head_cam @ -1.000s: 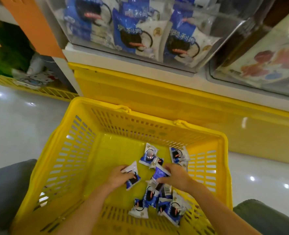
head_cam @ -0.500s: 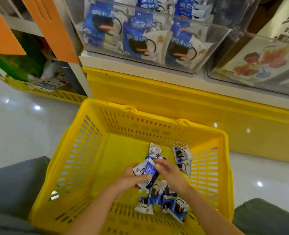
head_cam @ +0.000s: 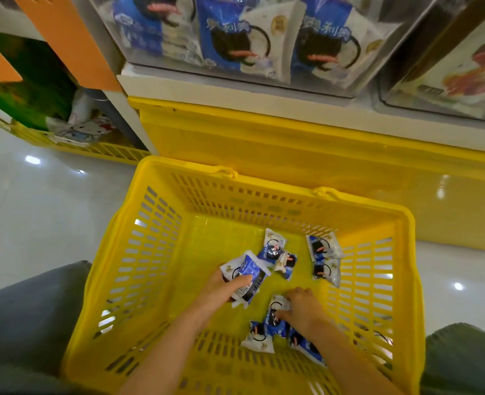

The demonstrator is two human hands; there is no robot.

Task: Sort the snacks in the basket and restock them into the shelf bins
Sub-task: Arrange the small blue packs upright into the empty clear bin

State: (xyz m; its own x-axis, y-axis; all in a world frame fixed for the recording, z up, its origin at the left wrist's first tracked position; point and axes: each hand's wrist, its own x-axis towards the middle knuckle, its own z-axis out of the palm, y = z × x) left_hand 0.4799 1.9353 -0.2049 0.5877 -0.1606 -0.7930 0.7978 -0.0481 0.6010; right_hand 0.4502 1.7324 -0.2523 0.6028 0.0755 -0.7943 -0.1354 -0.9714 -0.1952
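in the yellow basket (head_cam: 161,178), toward its left, the left hand (head_cam: 221,289) grasps a small bundle (head_cam: 245,273) of blue and white snack packets, with the thumb laid over the top. half a second ago the right hand was touching this bundle and adding one packet to it; now the two hands are apart. just beyond the bundle, a middle pair (head_cam: 275,250) of packets lies on the basket floor, not moved. the right hand (head_cam: 304,306) has gone down to the near pile (head_cam: 264,334), and its fingers are bent onto one packet (head_cam: 278,307); whether it already pinches it, i cannot tell. further right, a right pair (head_cam: 323,252) lies near the basket wall. i judge that the person collects the same kind into one hand and the bundle is growing. the shelf bin (head_cam: 235,38) above holds the same product, so the bundle probably goes there, but several packets must be gathered first.
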